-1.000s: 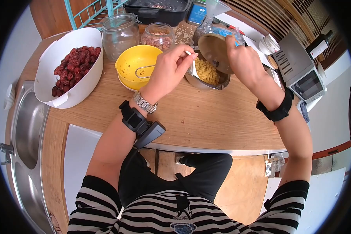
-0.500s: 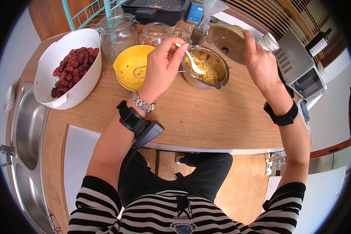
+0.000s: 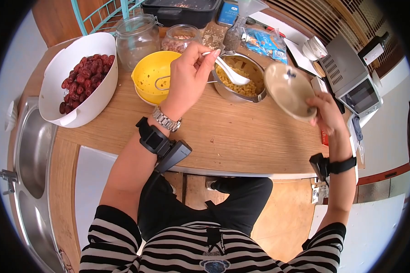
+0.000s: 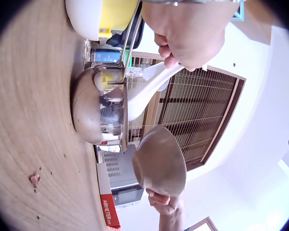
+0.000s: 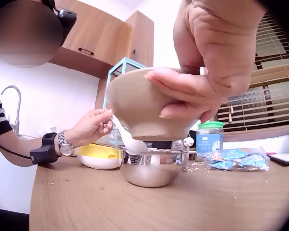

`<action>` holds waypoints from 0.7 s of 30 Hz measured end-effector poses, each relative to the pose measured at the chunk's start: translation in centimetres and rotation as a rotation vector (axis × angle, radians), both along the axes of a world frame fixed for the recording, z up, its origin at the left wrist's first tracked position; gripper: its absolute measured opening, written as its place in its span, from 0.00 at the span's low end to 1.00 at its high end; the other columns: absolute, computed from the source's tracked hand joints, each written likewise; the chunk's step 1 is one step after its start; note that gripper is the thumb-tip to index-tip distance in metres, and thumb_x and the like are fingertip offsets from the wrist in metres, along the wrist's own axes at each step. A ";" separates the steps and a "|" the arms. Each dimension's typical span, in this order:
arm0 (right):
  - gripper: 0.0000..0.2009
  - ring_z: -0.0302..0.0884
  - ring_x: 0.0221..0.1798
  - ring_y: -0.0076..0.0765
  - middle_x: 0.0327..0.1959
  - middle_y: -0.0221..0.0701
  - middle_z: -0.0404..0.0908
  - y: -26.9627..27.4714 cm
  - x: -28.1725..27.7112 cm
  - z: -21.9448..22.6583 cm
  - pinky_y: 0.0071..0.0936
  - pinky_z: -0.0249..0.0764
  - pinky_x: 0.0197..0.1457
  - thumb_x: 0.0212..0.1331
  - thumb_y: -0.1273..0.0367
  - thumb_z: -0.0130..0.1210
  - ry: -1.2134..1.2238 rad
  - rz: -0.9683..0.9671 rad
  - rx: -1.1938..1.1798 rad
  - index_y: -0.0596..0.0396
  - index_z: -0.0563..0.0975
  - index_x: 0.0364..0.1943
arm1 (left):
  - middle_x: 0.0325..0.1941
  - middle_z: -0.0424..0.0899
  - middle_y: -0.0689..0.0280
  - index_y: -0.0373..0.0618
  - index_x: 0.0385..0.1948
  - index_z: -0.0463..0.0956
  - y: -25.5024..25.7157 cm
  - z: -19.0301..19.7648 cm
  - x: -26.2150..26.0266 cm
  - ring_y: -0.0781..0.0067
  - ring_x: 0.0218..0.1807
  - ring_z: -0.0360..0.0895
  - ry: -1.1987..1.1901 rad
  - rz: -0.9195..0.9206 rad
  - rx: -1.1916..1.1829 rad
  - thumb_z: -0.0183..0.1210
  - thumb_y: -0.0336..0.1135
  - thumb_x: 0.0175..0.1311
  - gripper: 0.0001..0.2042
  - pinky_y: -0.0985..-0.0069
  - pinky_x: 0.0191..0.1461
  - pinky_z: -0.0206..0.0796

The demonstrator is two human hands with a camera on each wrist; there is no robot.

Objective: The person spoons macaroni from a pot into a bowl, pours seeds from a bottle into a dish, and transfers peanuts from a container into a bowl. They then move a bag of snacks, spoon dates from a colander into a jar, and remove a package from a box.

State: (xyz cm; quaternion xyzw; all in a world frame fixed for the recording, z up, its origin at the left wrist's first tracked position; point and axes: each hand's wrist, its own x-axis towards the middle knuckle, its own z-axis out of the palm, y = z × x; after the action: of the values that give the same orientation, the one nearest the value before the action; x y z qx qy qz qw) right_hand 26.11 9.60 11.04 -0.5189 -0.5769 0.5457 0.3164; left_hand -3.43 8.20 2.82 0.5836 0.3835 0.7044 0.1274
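My left hand (image 3: pixel 189 77) pinches the handle end of a white spoon (image 3: pixel 232 73), whose scoop hangs over a small metal pot (image 3: pixel 258 98). Small yellow pieces (image 3: pixel 247 91) fill the bottom of the pot, which stands on the counter. To the right of the pot, my right hand (image 3: pixel 331 114) grips a beige bowl (image 3: pixel 284 93) by its rim, thumb on the inside. The bowl is tilted in the air, with dark marks on its inner wall. In the right wrist view, the fingers (image 5: pixel 183 91) lie against the bowl's outside.
A yellow bowl (image 3: pixel 143 75) stands left of the pot, near a white tub (image 3: pixel 50 98) of red dates (image 3: pixel 84 77). Behind are a glass jar (image 3: pixel 136 43), a smaller jar (image 3: pixel 180 43), a bottle (image 3: pixel 232 40) and blue packets (image 3: pixel 264 43). A microwave (image 3: pixel 360 98) is at right.
The right hand has swung the bowl from over the pot to the right and toward me, turning its inside into view. The left hand's spoon has come down over the uncovered pot.
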 end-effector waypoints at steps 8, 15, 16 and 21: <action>0.12 0.74 0.13 0.31 0.21 0.39 0.75 -4.4 1.1 -3.5 0.15 0.73 0.13 0.49 0.78 0.44 0.094 0.146 -0.349 0.74 0.65 0.37 | 0.14 0.73 0.68 0.40 0.21 0.67 -0.1 -0.1 0.0 0.87 0.17 0.67 0.028 -0.050 -0.100 0.52 0.33 0.54 0.08 0.88 0.18 0.56; 0.13 0.73 0.14 0.30 0.24 0.38 0.74 -4.8 -0.1 -6.7 0.17 0.74 0.16 0.50 0.76 0.46 0.046 0.118 -0.340 0.72 0.65 0.39 | 0.22 0.73 0.70 0.39 0.28 0.67 -0.1 -0.5 0.3 0.89 0.23 0.66 0.155 -0.121 -0.128 0.50 0.29 0.56 0.04 0.91 0.25 0.57; 0.13 0.73 0.14 0.30 0.25 0.38 0.74 -5.0 -0.5 -6.5 0.17 0.74 0.16 0.51 0.76 0.45 0.059 0.105 -0.339 0.72 0.65 0.39 | 0.18 0.71 0.70 0.39 0.26 0.67 0.0 -0.7 0.4 0.88 0.20 0.65 0.136 -0.127 -0.106 0.52 0.30 0.54 0.05 0.89 0.22 0.56; 0.14 0.73 0.15 0.29 0.25 0.38 0.74 -4.9 -0.7 -6.8 0.17 0.74 0.16 0.51 0.74 0.46 0.059 0.108 -0.312 0.71 0.65 0.40 | 0.14 0.69 0.70 0.40 0.23 0.67 -0.9 0.2 0.5 0.87 0.16 0.63 0.211 -0.114 -0.149 0.55 0.30 0.50 0.06 0.88 0.19 0.55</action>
State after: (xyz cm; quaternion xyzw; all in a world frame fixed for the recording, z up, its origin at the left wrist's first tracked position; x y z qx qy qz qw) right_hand 25.42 4.65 4.19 -0.5137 -0.5026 0.6598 0.2192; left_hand -2.96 7.33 3.05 0.6642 0.4121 0.6004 0.1690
